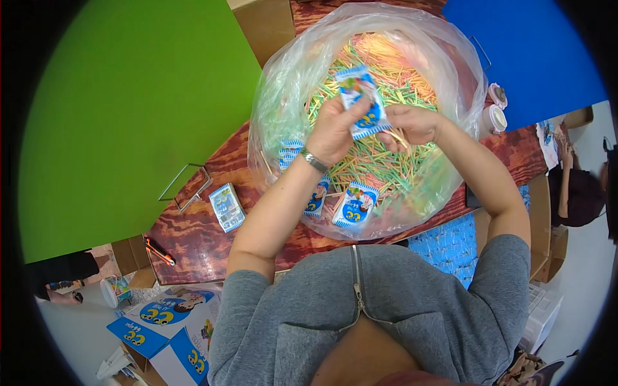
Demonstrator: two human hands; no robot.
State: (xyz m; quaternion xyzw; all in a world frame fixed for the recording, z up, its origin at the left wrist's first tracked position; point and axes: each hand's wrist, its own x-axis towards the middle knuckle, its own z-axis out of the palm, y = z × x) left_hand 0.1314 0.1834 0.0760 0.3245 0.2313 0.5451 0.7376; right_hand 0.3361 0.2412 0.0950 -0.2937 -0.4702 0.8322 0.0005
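- Your left hand (pixel 333 132) holds a small blue-and-white packet (pixel 359 85), its thumb laid across the printed face.
- That packet is up over the sticks in the bag, tilted, and your clock centres on it.
- Your right hand (pixel 417 123), at four o'clock and just beside the packet's lower end, pinches a few pale sticks (pixel 400 137); you cannot tell here whether its fingertips touch the packet.
- All round lie loose thin sticks (pixel 386 170), pink, green, yellow and orange, filling a wide-open clear plastic bag (pixel 277 83).
- At six o'clock a matching packet (pixel 356 204) lies inside the bag's near edge; at seven another packet (pixel 317 196) is partly hidden by your left forearm.
- At eight o'clock you have overlapping packets (pixel 291 152) near the bag's side, then a single packet (pixel 226 207) outside it on the red-brown table (pixel 199 254), and farther out an orange-and-black utility knife (pixel 159 251).
- At nine o'clock stands a green panel (pixel 141 116); between two and three, a blue panel (pixel 534 58).
- At three o'clock sit pink-and-white tubs (pixel 496 119).
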